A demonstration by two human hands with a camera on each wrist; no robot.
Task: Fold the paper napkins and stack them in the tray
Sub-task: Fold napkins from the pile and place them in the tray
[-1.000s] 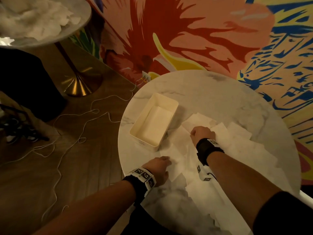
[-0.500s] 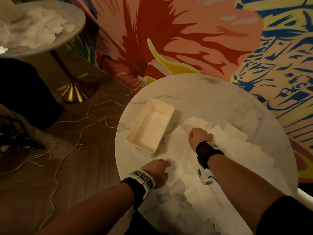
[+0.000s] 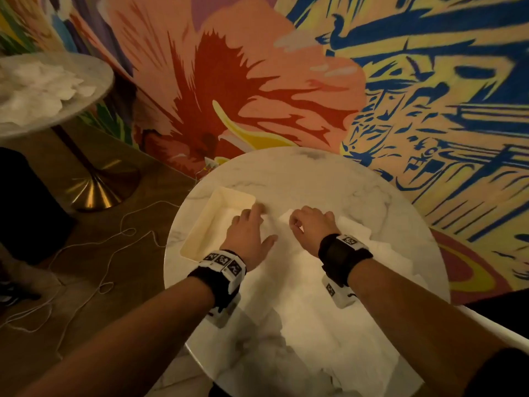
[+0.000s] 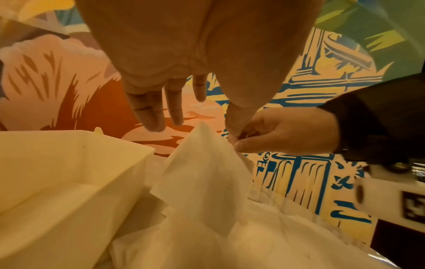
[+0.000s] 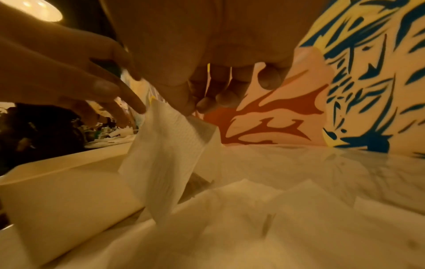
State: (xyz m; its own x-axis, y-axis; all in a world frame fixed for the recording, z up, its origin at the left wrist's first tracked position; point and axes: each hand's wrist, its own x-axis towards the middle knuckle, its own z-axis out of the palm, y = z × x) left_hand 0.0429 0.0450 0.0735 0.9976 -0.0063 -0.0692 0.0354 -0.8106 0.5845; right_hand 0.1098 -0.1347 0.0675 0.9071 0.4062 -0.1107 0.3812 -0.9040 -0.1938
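Item: napkin (image 4: 202, 174), lifted, one corner pinched by my right hand (image 3: 310, 227), hanging point-up at frame centre. My left hand (image 3: 247, 234), fingers straight, holding nothing, sits nearer the tray (image 3: 200, 224), which lies immediately left of the napkin.

left wrist: black band (image 3: 213, 285), white marker block (image 3: 226, 263) | right wrist: black band (image 3: 342, 257), white tagged block (image 3: 350, 241)

White napkin (image 4: 202, 183) lifted beside cream tray (image 4: 76, 163)
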